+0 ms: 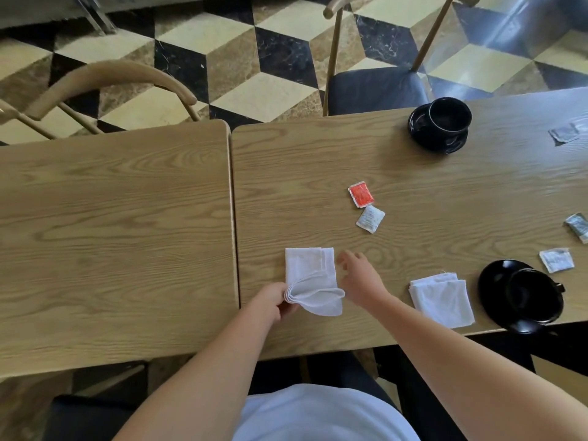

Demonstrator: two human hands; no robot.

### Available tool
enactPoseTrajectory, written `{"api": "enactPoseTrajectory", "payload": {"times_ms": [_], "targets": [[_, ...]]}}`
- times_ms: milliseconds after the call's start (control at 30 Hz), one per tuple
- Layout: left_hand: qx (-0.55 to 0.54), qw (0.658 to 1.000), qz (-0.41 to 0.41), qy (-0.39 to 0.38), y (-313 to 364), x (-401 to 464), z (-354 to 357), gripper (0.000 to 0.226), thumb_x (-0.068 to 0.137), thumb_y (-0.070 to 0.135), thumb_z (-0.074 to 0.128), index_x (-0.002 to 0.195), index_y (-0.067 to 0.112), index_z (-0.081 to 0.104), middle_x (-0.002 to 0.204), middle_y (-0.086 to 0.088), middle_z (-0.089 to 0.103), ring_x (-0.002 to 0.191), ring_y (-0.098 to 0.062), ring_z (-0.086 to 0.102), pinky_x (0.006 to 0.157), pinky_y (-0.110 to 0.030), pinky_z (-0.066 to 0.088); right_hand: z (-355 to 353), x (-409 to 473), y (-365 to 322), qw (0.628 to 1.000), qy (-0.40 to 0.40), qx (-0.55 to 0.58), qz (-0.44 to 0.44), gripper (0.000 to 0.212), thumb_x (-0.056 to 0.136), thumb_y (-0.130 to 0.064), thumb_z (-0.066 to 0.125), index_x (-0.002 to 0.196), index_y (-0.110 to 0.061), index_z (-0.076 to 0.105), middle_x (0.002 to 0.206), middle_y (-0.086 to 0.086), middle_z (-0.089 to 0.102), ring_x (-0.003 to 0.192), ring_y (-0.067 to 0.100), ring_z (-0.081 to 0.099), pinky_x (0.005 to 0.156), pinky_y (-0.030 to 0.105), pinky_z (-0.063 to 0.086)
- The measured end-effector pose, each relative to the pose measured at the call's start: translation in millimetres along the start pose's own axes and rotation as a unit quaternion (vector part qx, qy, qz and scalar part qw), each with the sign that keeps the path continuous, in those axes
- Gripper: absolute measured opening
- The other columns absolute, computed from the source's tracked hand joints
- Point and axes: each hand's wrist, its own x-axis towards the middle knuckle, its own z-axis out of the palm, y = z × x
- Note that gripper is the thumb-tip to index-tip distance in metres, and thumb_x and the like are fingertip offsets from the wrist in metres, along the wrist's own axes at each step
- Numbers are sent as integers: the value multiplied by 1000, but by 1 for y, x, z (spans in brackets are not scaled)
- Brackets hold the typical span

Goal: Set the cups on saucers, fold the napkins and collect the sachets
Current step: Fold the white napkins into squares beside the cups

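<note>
My left hand [276, 300] pinches the half-folded white napkin [313, 278] near the table's seam, right hand [358, 275] loose beside it; both cups sit on saucers, second napkin [440, 299] folded, sachets uncollected.

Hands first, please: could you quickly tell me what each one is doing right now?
Left hand: pinching the folded edge of the white napkin.
Right hand: open, holding nothing, just right of that napkin.

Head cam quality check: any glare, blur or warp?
Head view: bluish glare washes the wooden table's far right; fisheye bends the table's edges; right hand slightly motion-blurred; black cup on its saucer reads as dark mass, little detail.
</note>
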Motion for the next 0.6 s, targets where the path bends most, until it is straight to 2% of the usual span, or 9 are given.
{"api": "enactPoseTrajectory", "payload": {"times_ms": [33, 100, 167, 233, 300, 400, 500, 533, 600], "targets": [[12, 1000, 8, 1, 2, -2, 1, 31, 95, -9, 48, 66, -2, 57, 38, -8, 58, 27, -16, 56, 30, -19, 46, -2, -2, 6, 996, -10, -45, -77, 64, 79, 5, 54, 134, -27, 53, 133, 1, 48, 107, 20, 55, 80, 32, 53], [21, 999, 26, -2, 5, -2, 1, 29, 95, -11, 46, 69, -2, 58, 39, -8, 59, 29, -16, 58, 31, -20, 47, -7, -5, 18, 974, -62, -141, -166, 88, 75, 7, 57, 146, -40, 38, 151, -4, 31, 130, 21, 33, 101, 34, 43], [24, 999, 30, -17, 7, -6, -1, 27, 95, -11, 47, 73, -1, 60, 42, -8, 60, 32, -15, 59, 33, -21, 48, -6, -6, 28, 948, -89, -224, -207, 97, 76, -11, 74, 151, -46, 23, 158, -7, 15, 138, 23, 20, 112, 41, 34], [-3, 999, 18, -27, 7, -5, -5, 22, 94, -8, 54, 75, -1, 63, 47, -10, 64, 36, -17, 63, 35, -23, 51, -1, -7, 33, 941, -89, -233, -229, 100, 73, -37, 84, 152, -45, 23, 161, -8, 10, 141, 23, 14, 114, 46, 29], [-27, 999, -3, -42, 7, -6, -7, 18, 92, -8, 58, 77, -2, 66, 55, -12, 68, 42, -20, 67, 39, -27, 55, 7, -8, 33, 952, -78, -194, -224, 90, 72, -42, 83, 149, -36, 38, 162, -6, 12, 143, 24, 14, 114, 47, 29], [5, 998, -12, -67, 7, -6, -6, 24, 89, -7, 46, 82, 1, 68, 60, -11, 69, 50, -21, 68, 46, -29, 58, 17, -9, 28, 980, -43, -62, -185, 66, 78, -17, 79, 140, -21, 57, 158, 0, 29, 139, 27, 26, 111, 47, 35], [21, 996, -13, -88, 6, -6, -8, 31, 81, -1, 40, 93, 1, 68, 74, -14, 67, 68, -28, 68, 60, -34, 61, 19, -11, 26, 982, -32, 44, -180, 42, 82, -9, 78, 123, -15, 72, 136, 2, 50, 121, 21, 37, 105, 33, 30], [22, 995, -12, -94, 5, -5, -9, 36, 79, 0, 38, 97, 1, 69, 74, -15, 66, 69, -30, 66, 62, -36, 61, 18, -11, 27, 981, -36, 44, -183, 33, 84, -7, 73, 116, -13, 75, 128, 1, 54, 116, 19, 40, 101, 30, 28], [61, 994, 11, -88, 4, -6, -11, 44, 77, 1, 34, 104, 6, 69, 62, -10, 57, 53, -24, 57, 57, -31, 53, 13, -10, 26, 981, -53, 74, -168, 18, 85, -7, 63, 97, -9, 77, 109, -2, 64, 102, 16, 51, 89, 30, 32]]}}
